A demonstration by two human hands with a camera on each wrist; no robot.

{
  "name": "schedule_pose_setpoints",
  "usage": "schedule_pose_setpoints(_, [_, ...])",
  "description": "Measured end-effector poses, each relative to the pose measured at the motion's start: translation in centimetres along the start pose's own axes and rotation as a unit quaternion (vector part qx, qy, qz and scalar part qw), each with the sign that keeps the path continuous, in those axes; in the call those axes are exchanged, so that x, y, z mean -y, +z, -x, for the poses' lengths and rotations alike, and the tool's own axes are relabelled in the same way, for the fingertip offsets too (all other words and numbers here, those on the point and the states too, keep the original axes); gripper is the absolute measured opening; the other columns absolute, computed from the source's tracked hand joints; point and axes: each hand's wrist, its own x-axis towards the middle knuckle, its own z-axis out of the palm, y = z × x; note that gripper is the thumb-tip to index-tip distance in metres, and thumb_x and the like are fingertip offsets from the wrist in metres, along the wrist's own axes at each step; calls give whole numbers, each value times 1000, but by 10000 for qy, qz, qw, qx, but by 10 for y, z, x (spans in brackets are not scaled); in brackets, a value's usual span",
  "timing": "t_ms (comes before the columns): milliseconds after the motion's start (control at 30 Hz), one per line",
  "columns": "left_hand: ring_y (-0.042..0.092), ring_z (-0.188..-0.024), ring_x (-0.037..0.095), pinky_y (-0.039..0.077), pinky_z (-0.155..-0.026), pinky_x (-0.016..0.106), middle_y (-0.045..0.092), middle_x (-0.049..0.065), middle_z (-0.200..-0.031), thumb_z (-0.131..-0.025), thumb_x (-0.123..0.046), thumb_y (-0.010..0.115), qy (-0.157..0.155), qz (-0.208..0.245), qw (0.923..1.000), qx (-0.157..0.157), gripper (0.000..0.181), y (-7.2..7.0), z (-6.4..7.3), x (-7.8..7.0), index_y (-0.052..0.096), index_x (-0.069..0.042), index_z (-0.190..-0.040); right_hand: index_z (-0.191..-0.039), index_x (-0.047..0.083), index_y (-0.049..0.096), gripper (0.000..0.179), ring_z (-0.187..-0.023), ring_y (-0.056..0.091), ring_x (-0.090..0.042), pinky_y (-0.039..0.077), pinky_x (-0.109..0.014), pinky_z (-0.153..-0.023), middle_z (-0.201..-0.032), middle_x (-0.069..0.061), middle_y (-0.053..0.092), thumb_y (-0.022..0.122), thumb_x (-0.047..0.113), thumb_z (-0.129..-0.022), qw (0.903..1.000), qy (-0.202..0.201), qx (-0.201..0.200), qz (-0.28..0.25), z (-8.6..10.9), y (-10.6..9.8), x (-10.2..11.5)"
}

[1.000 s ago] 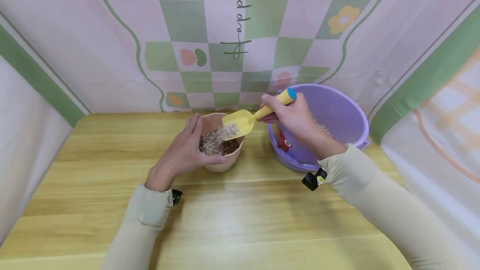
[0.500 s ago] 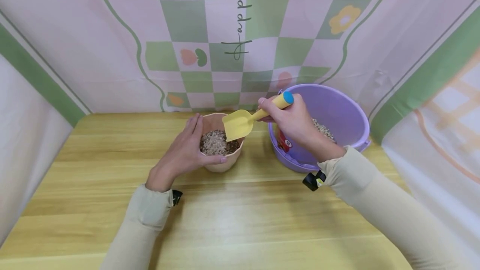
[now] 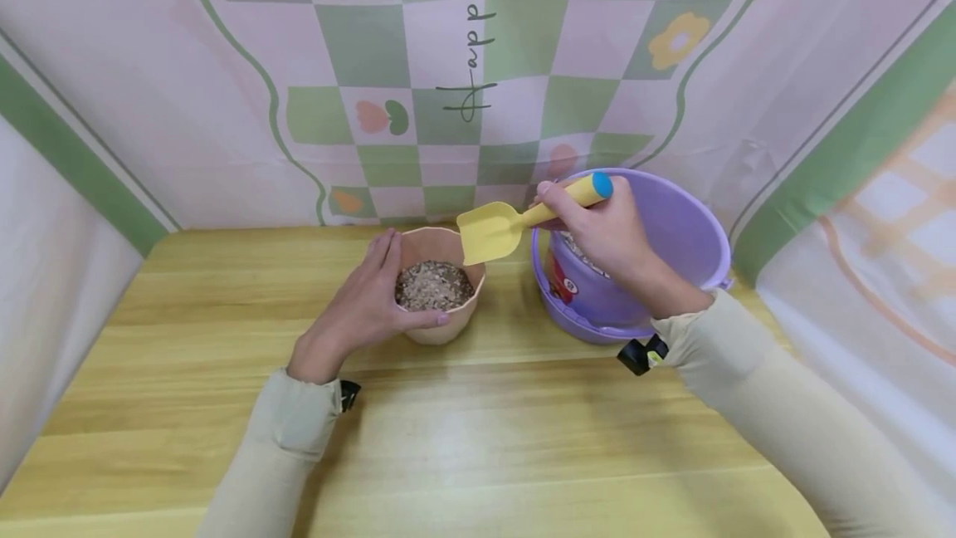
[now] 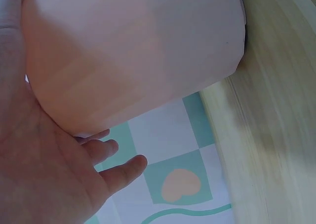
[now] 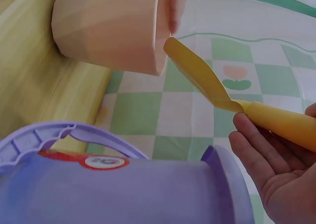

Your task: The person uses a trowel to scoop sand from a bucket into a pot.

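My right hand (image 3: 601, 222) holds a yellow toy shovel (image 3: 490, 232) by its thick handle, which has a blue end cap. The shovel's blade looks bare and hangs near the right rim of a pale peach flowerpot (image 3: 451, 326). Inside the pot lies a pale, grainy mix (image 3: 436, 285) over darker bits. My left hand (image 3: 366, 297) grips the pot from the left, thumb along the near rim and fingers at the far side. In the left wrist view the palm lies against the pot wall (image 4: 138, 51), with the lower fingers sticking out past it.
A purple bucket (image 3: 683, 231) with a red label stands to the right, under my right hand. Some of the same grainy mix (image 3: 582, 254) shows in it. Its purple handle (image 5: 74, 130) hangs down. A checked cloth (image 3: 448, 40) rises behind the wooden table (image 3: 478, 438).
The last of the grainy mix has fallen from the shovel into the pot. My right hand has drawn the shovel up and right, toward the bucket. The left hand stays on the pot.
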Motion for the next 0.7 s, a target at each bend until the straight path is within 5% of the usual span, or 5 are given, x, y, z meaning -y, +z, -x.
schedule_pose_setpoints(400, [-2,-152,28,13,-121,48,-6,13,-166,-69,-79,70,-167,8,9996,209,137,-3,1,-3,-3,-6,-159,-98,-10,70,26,-82,75,-22,59,-35,-76,-91,-14,75,73,15,-92,9948,124,-345,-946,1,-35,9])
schedule_pose_setpoints(700, [3,-152,29,16,-120,49,-6,13,-166,-69,-77,73,-199,167,9993,287,139,-5,0,-6,-5,-6,-159,-96,-7,74,28,-79,75,-18,58,-25,-73,-84,-9,76,74,21,-92,9948,-180,-777,-628,3,-73,18])
